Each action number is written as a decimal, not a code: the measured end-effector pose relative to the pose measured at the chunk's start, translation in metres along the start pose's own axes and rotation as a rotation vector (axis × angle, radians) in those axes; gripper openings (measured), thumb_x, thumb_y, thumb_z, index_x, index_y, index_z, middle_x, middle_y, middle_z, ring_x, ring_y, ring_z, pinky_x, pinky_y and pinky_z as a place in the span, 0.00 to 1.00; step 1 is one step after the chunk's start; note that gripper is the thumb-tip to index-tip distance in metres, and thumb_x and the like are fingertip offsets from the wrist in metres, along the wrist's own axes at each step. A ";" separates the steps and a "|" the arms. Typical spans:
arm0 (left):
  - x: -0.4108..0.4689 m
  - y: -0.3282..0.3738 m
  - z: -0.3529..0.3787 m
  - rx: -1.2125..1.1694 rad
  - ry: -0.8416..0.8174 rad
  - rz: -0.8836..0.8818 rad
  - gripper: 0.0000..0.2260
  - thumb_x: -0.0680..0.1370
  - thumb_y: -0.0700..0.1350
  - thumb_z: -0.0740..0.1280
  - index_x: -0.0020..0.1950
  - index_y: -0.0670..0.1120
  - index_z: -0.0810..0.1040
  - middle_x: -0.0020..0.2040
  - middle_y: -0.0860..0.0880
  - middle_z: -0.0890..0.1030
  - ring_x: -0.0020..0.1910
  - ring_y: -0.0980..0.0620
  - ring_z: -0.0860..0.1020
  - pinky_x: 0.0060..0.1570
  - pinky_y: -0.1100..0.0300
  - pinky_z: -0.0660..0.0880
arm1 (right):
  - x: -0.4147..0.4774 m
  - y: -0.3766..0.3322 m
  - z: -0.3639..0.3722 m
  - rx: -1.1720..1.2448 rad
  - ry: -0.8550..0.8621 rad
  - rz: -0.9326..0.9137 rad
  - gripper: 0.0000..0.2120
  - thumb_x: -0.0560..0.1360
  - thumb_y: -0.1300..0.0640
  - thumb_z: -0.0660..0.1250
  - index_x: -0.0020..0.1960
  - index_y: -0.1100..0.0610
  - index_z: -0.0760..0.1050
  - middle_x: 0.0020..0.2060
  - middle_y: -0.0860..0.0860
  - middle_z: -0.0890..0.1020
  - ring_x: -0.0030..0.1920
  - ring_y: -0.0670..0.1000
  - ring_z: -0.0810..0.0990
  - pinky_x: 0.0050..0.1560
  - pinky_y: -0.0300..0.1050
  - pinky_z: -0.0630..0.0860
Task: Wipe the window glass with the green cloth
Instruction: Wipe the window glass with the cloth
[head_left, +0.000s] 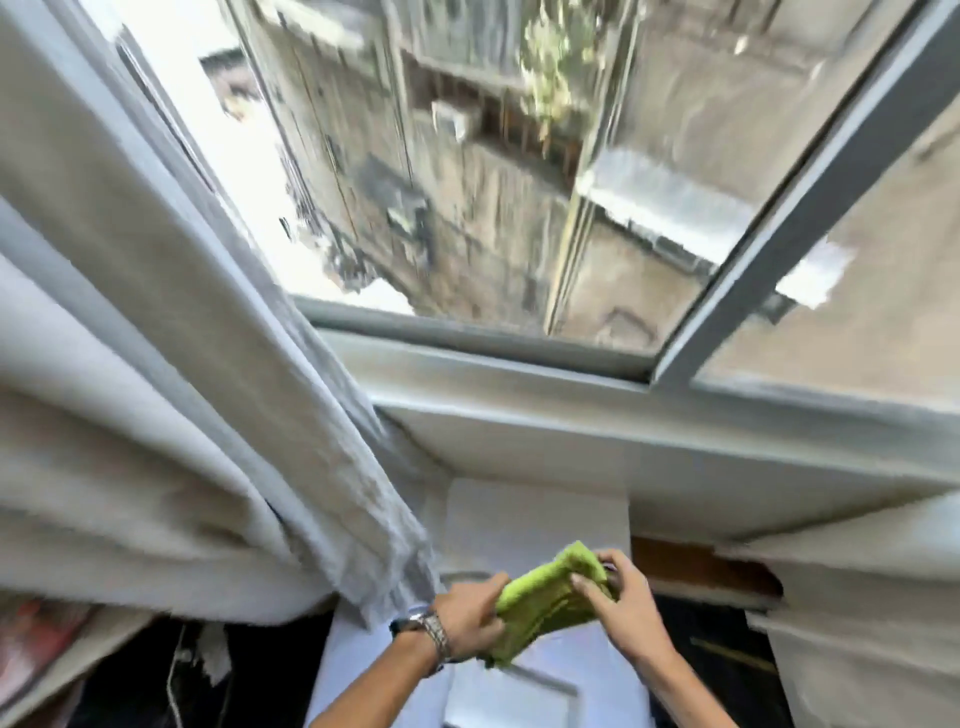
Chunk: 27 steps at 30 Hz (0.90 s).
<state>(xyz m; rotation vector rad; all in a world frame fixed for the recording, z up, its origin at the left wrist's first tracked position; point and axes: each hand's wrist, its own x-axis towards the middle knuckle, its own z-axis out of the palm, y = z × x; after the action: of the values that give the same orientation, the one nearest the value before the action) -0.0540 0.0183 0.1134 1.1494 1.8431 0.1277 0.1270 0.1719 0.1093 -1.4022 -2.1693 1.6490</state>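
Observation:
The green cloth is bunched and folded, low in the view and well below the window. My left hand, with a metal watch on its wrist, grips the cloth's lower left end. My right hand pinches its upper right end. The window glass fills the upper half of the view, and blurred buildings show through it. A grey frame bar splits the large pane from a second pane on the right.
A pale curtain hangs in thick folds along the left, down to the sill. The grey sill runs under the glass. A white surface lies beneath my hands. More pale fabric is at the right, dark clutter at lower left.

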 end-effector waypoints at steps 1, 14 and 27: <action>-0.013 0.017 -0.035 -0.033 0.073 0.059 0.15 0.73 0.53 0.59 0.59 0.53 0.63 0.58 0.41 0.81 0.57 0.36 0.78 0.51 0.48 0.75 | 0.006 -0.044 -0.016 -0.005 0.066 -0.099 0.14 0.75 0.65 0.74 0.48 0.46 0.79 0.42 0.46 0.87 0.47 0.50 0.86 0.50 0.42 0.81; -0.181 0.279 -0.470 0.383 1.554 0.660 0.36 0.77 0.54 0.68 0.81 0.51 0.54 0.80 0.47 0.57 0.53 0.40 0.84 0.32 0.52 0.82 | -0.052 -0.650 -0.240 -0.135 1.045 -1.435 0.15 0.76 0.67 0.72 0.60 0.62 0.71 0.56 0.62 0.75 0.50 0.48 0.74 0.41 0.43 0.78; -0.340 0.240 -0.700 0.522 2.056 0.262 0.32 0.82 0.62 0.45 0.78 0.42 0.63 0.80 0.40 0.64 0.78 0.42 0.61 0.76 0.38 0.62 | -0.012 -0.746 -0.247 -0.463 1.483 -1.250 0.26 0.77 0.68 0.64 0.75 0.64 0.68 0.71 0.64 0.74 0.71 0.64 0.73 0.70 0.63 0.74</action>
<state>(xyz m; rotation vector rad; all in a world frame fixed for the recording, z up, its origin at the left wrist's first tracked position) -0.3748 0.1465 0.8511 1.7803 3.5144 1.5211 -0.1828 0.3402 0.8120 -0.4964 -1.5983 -0.3440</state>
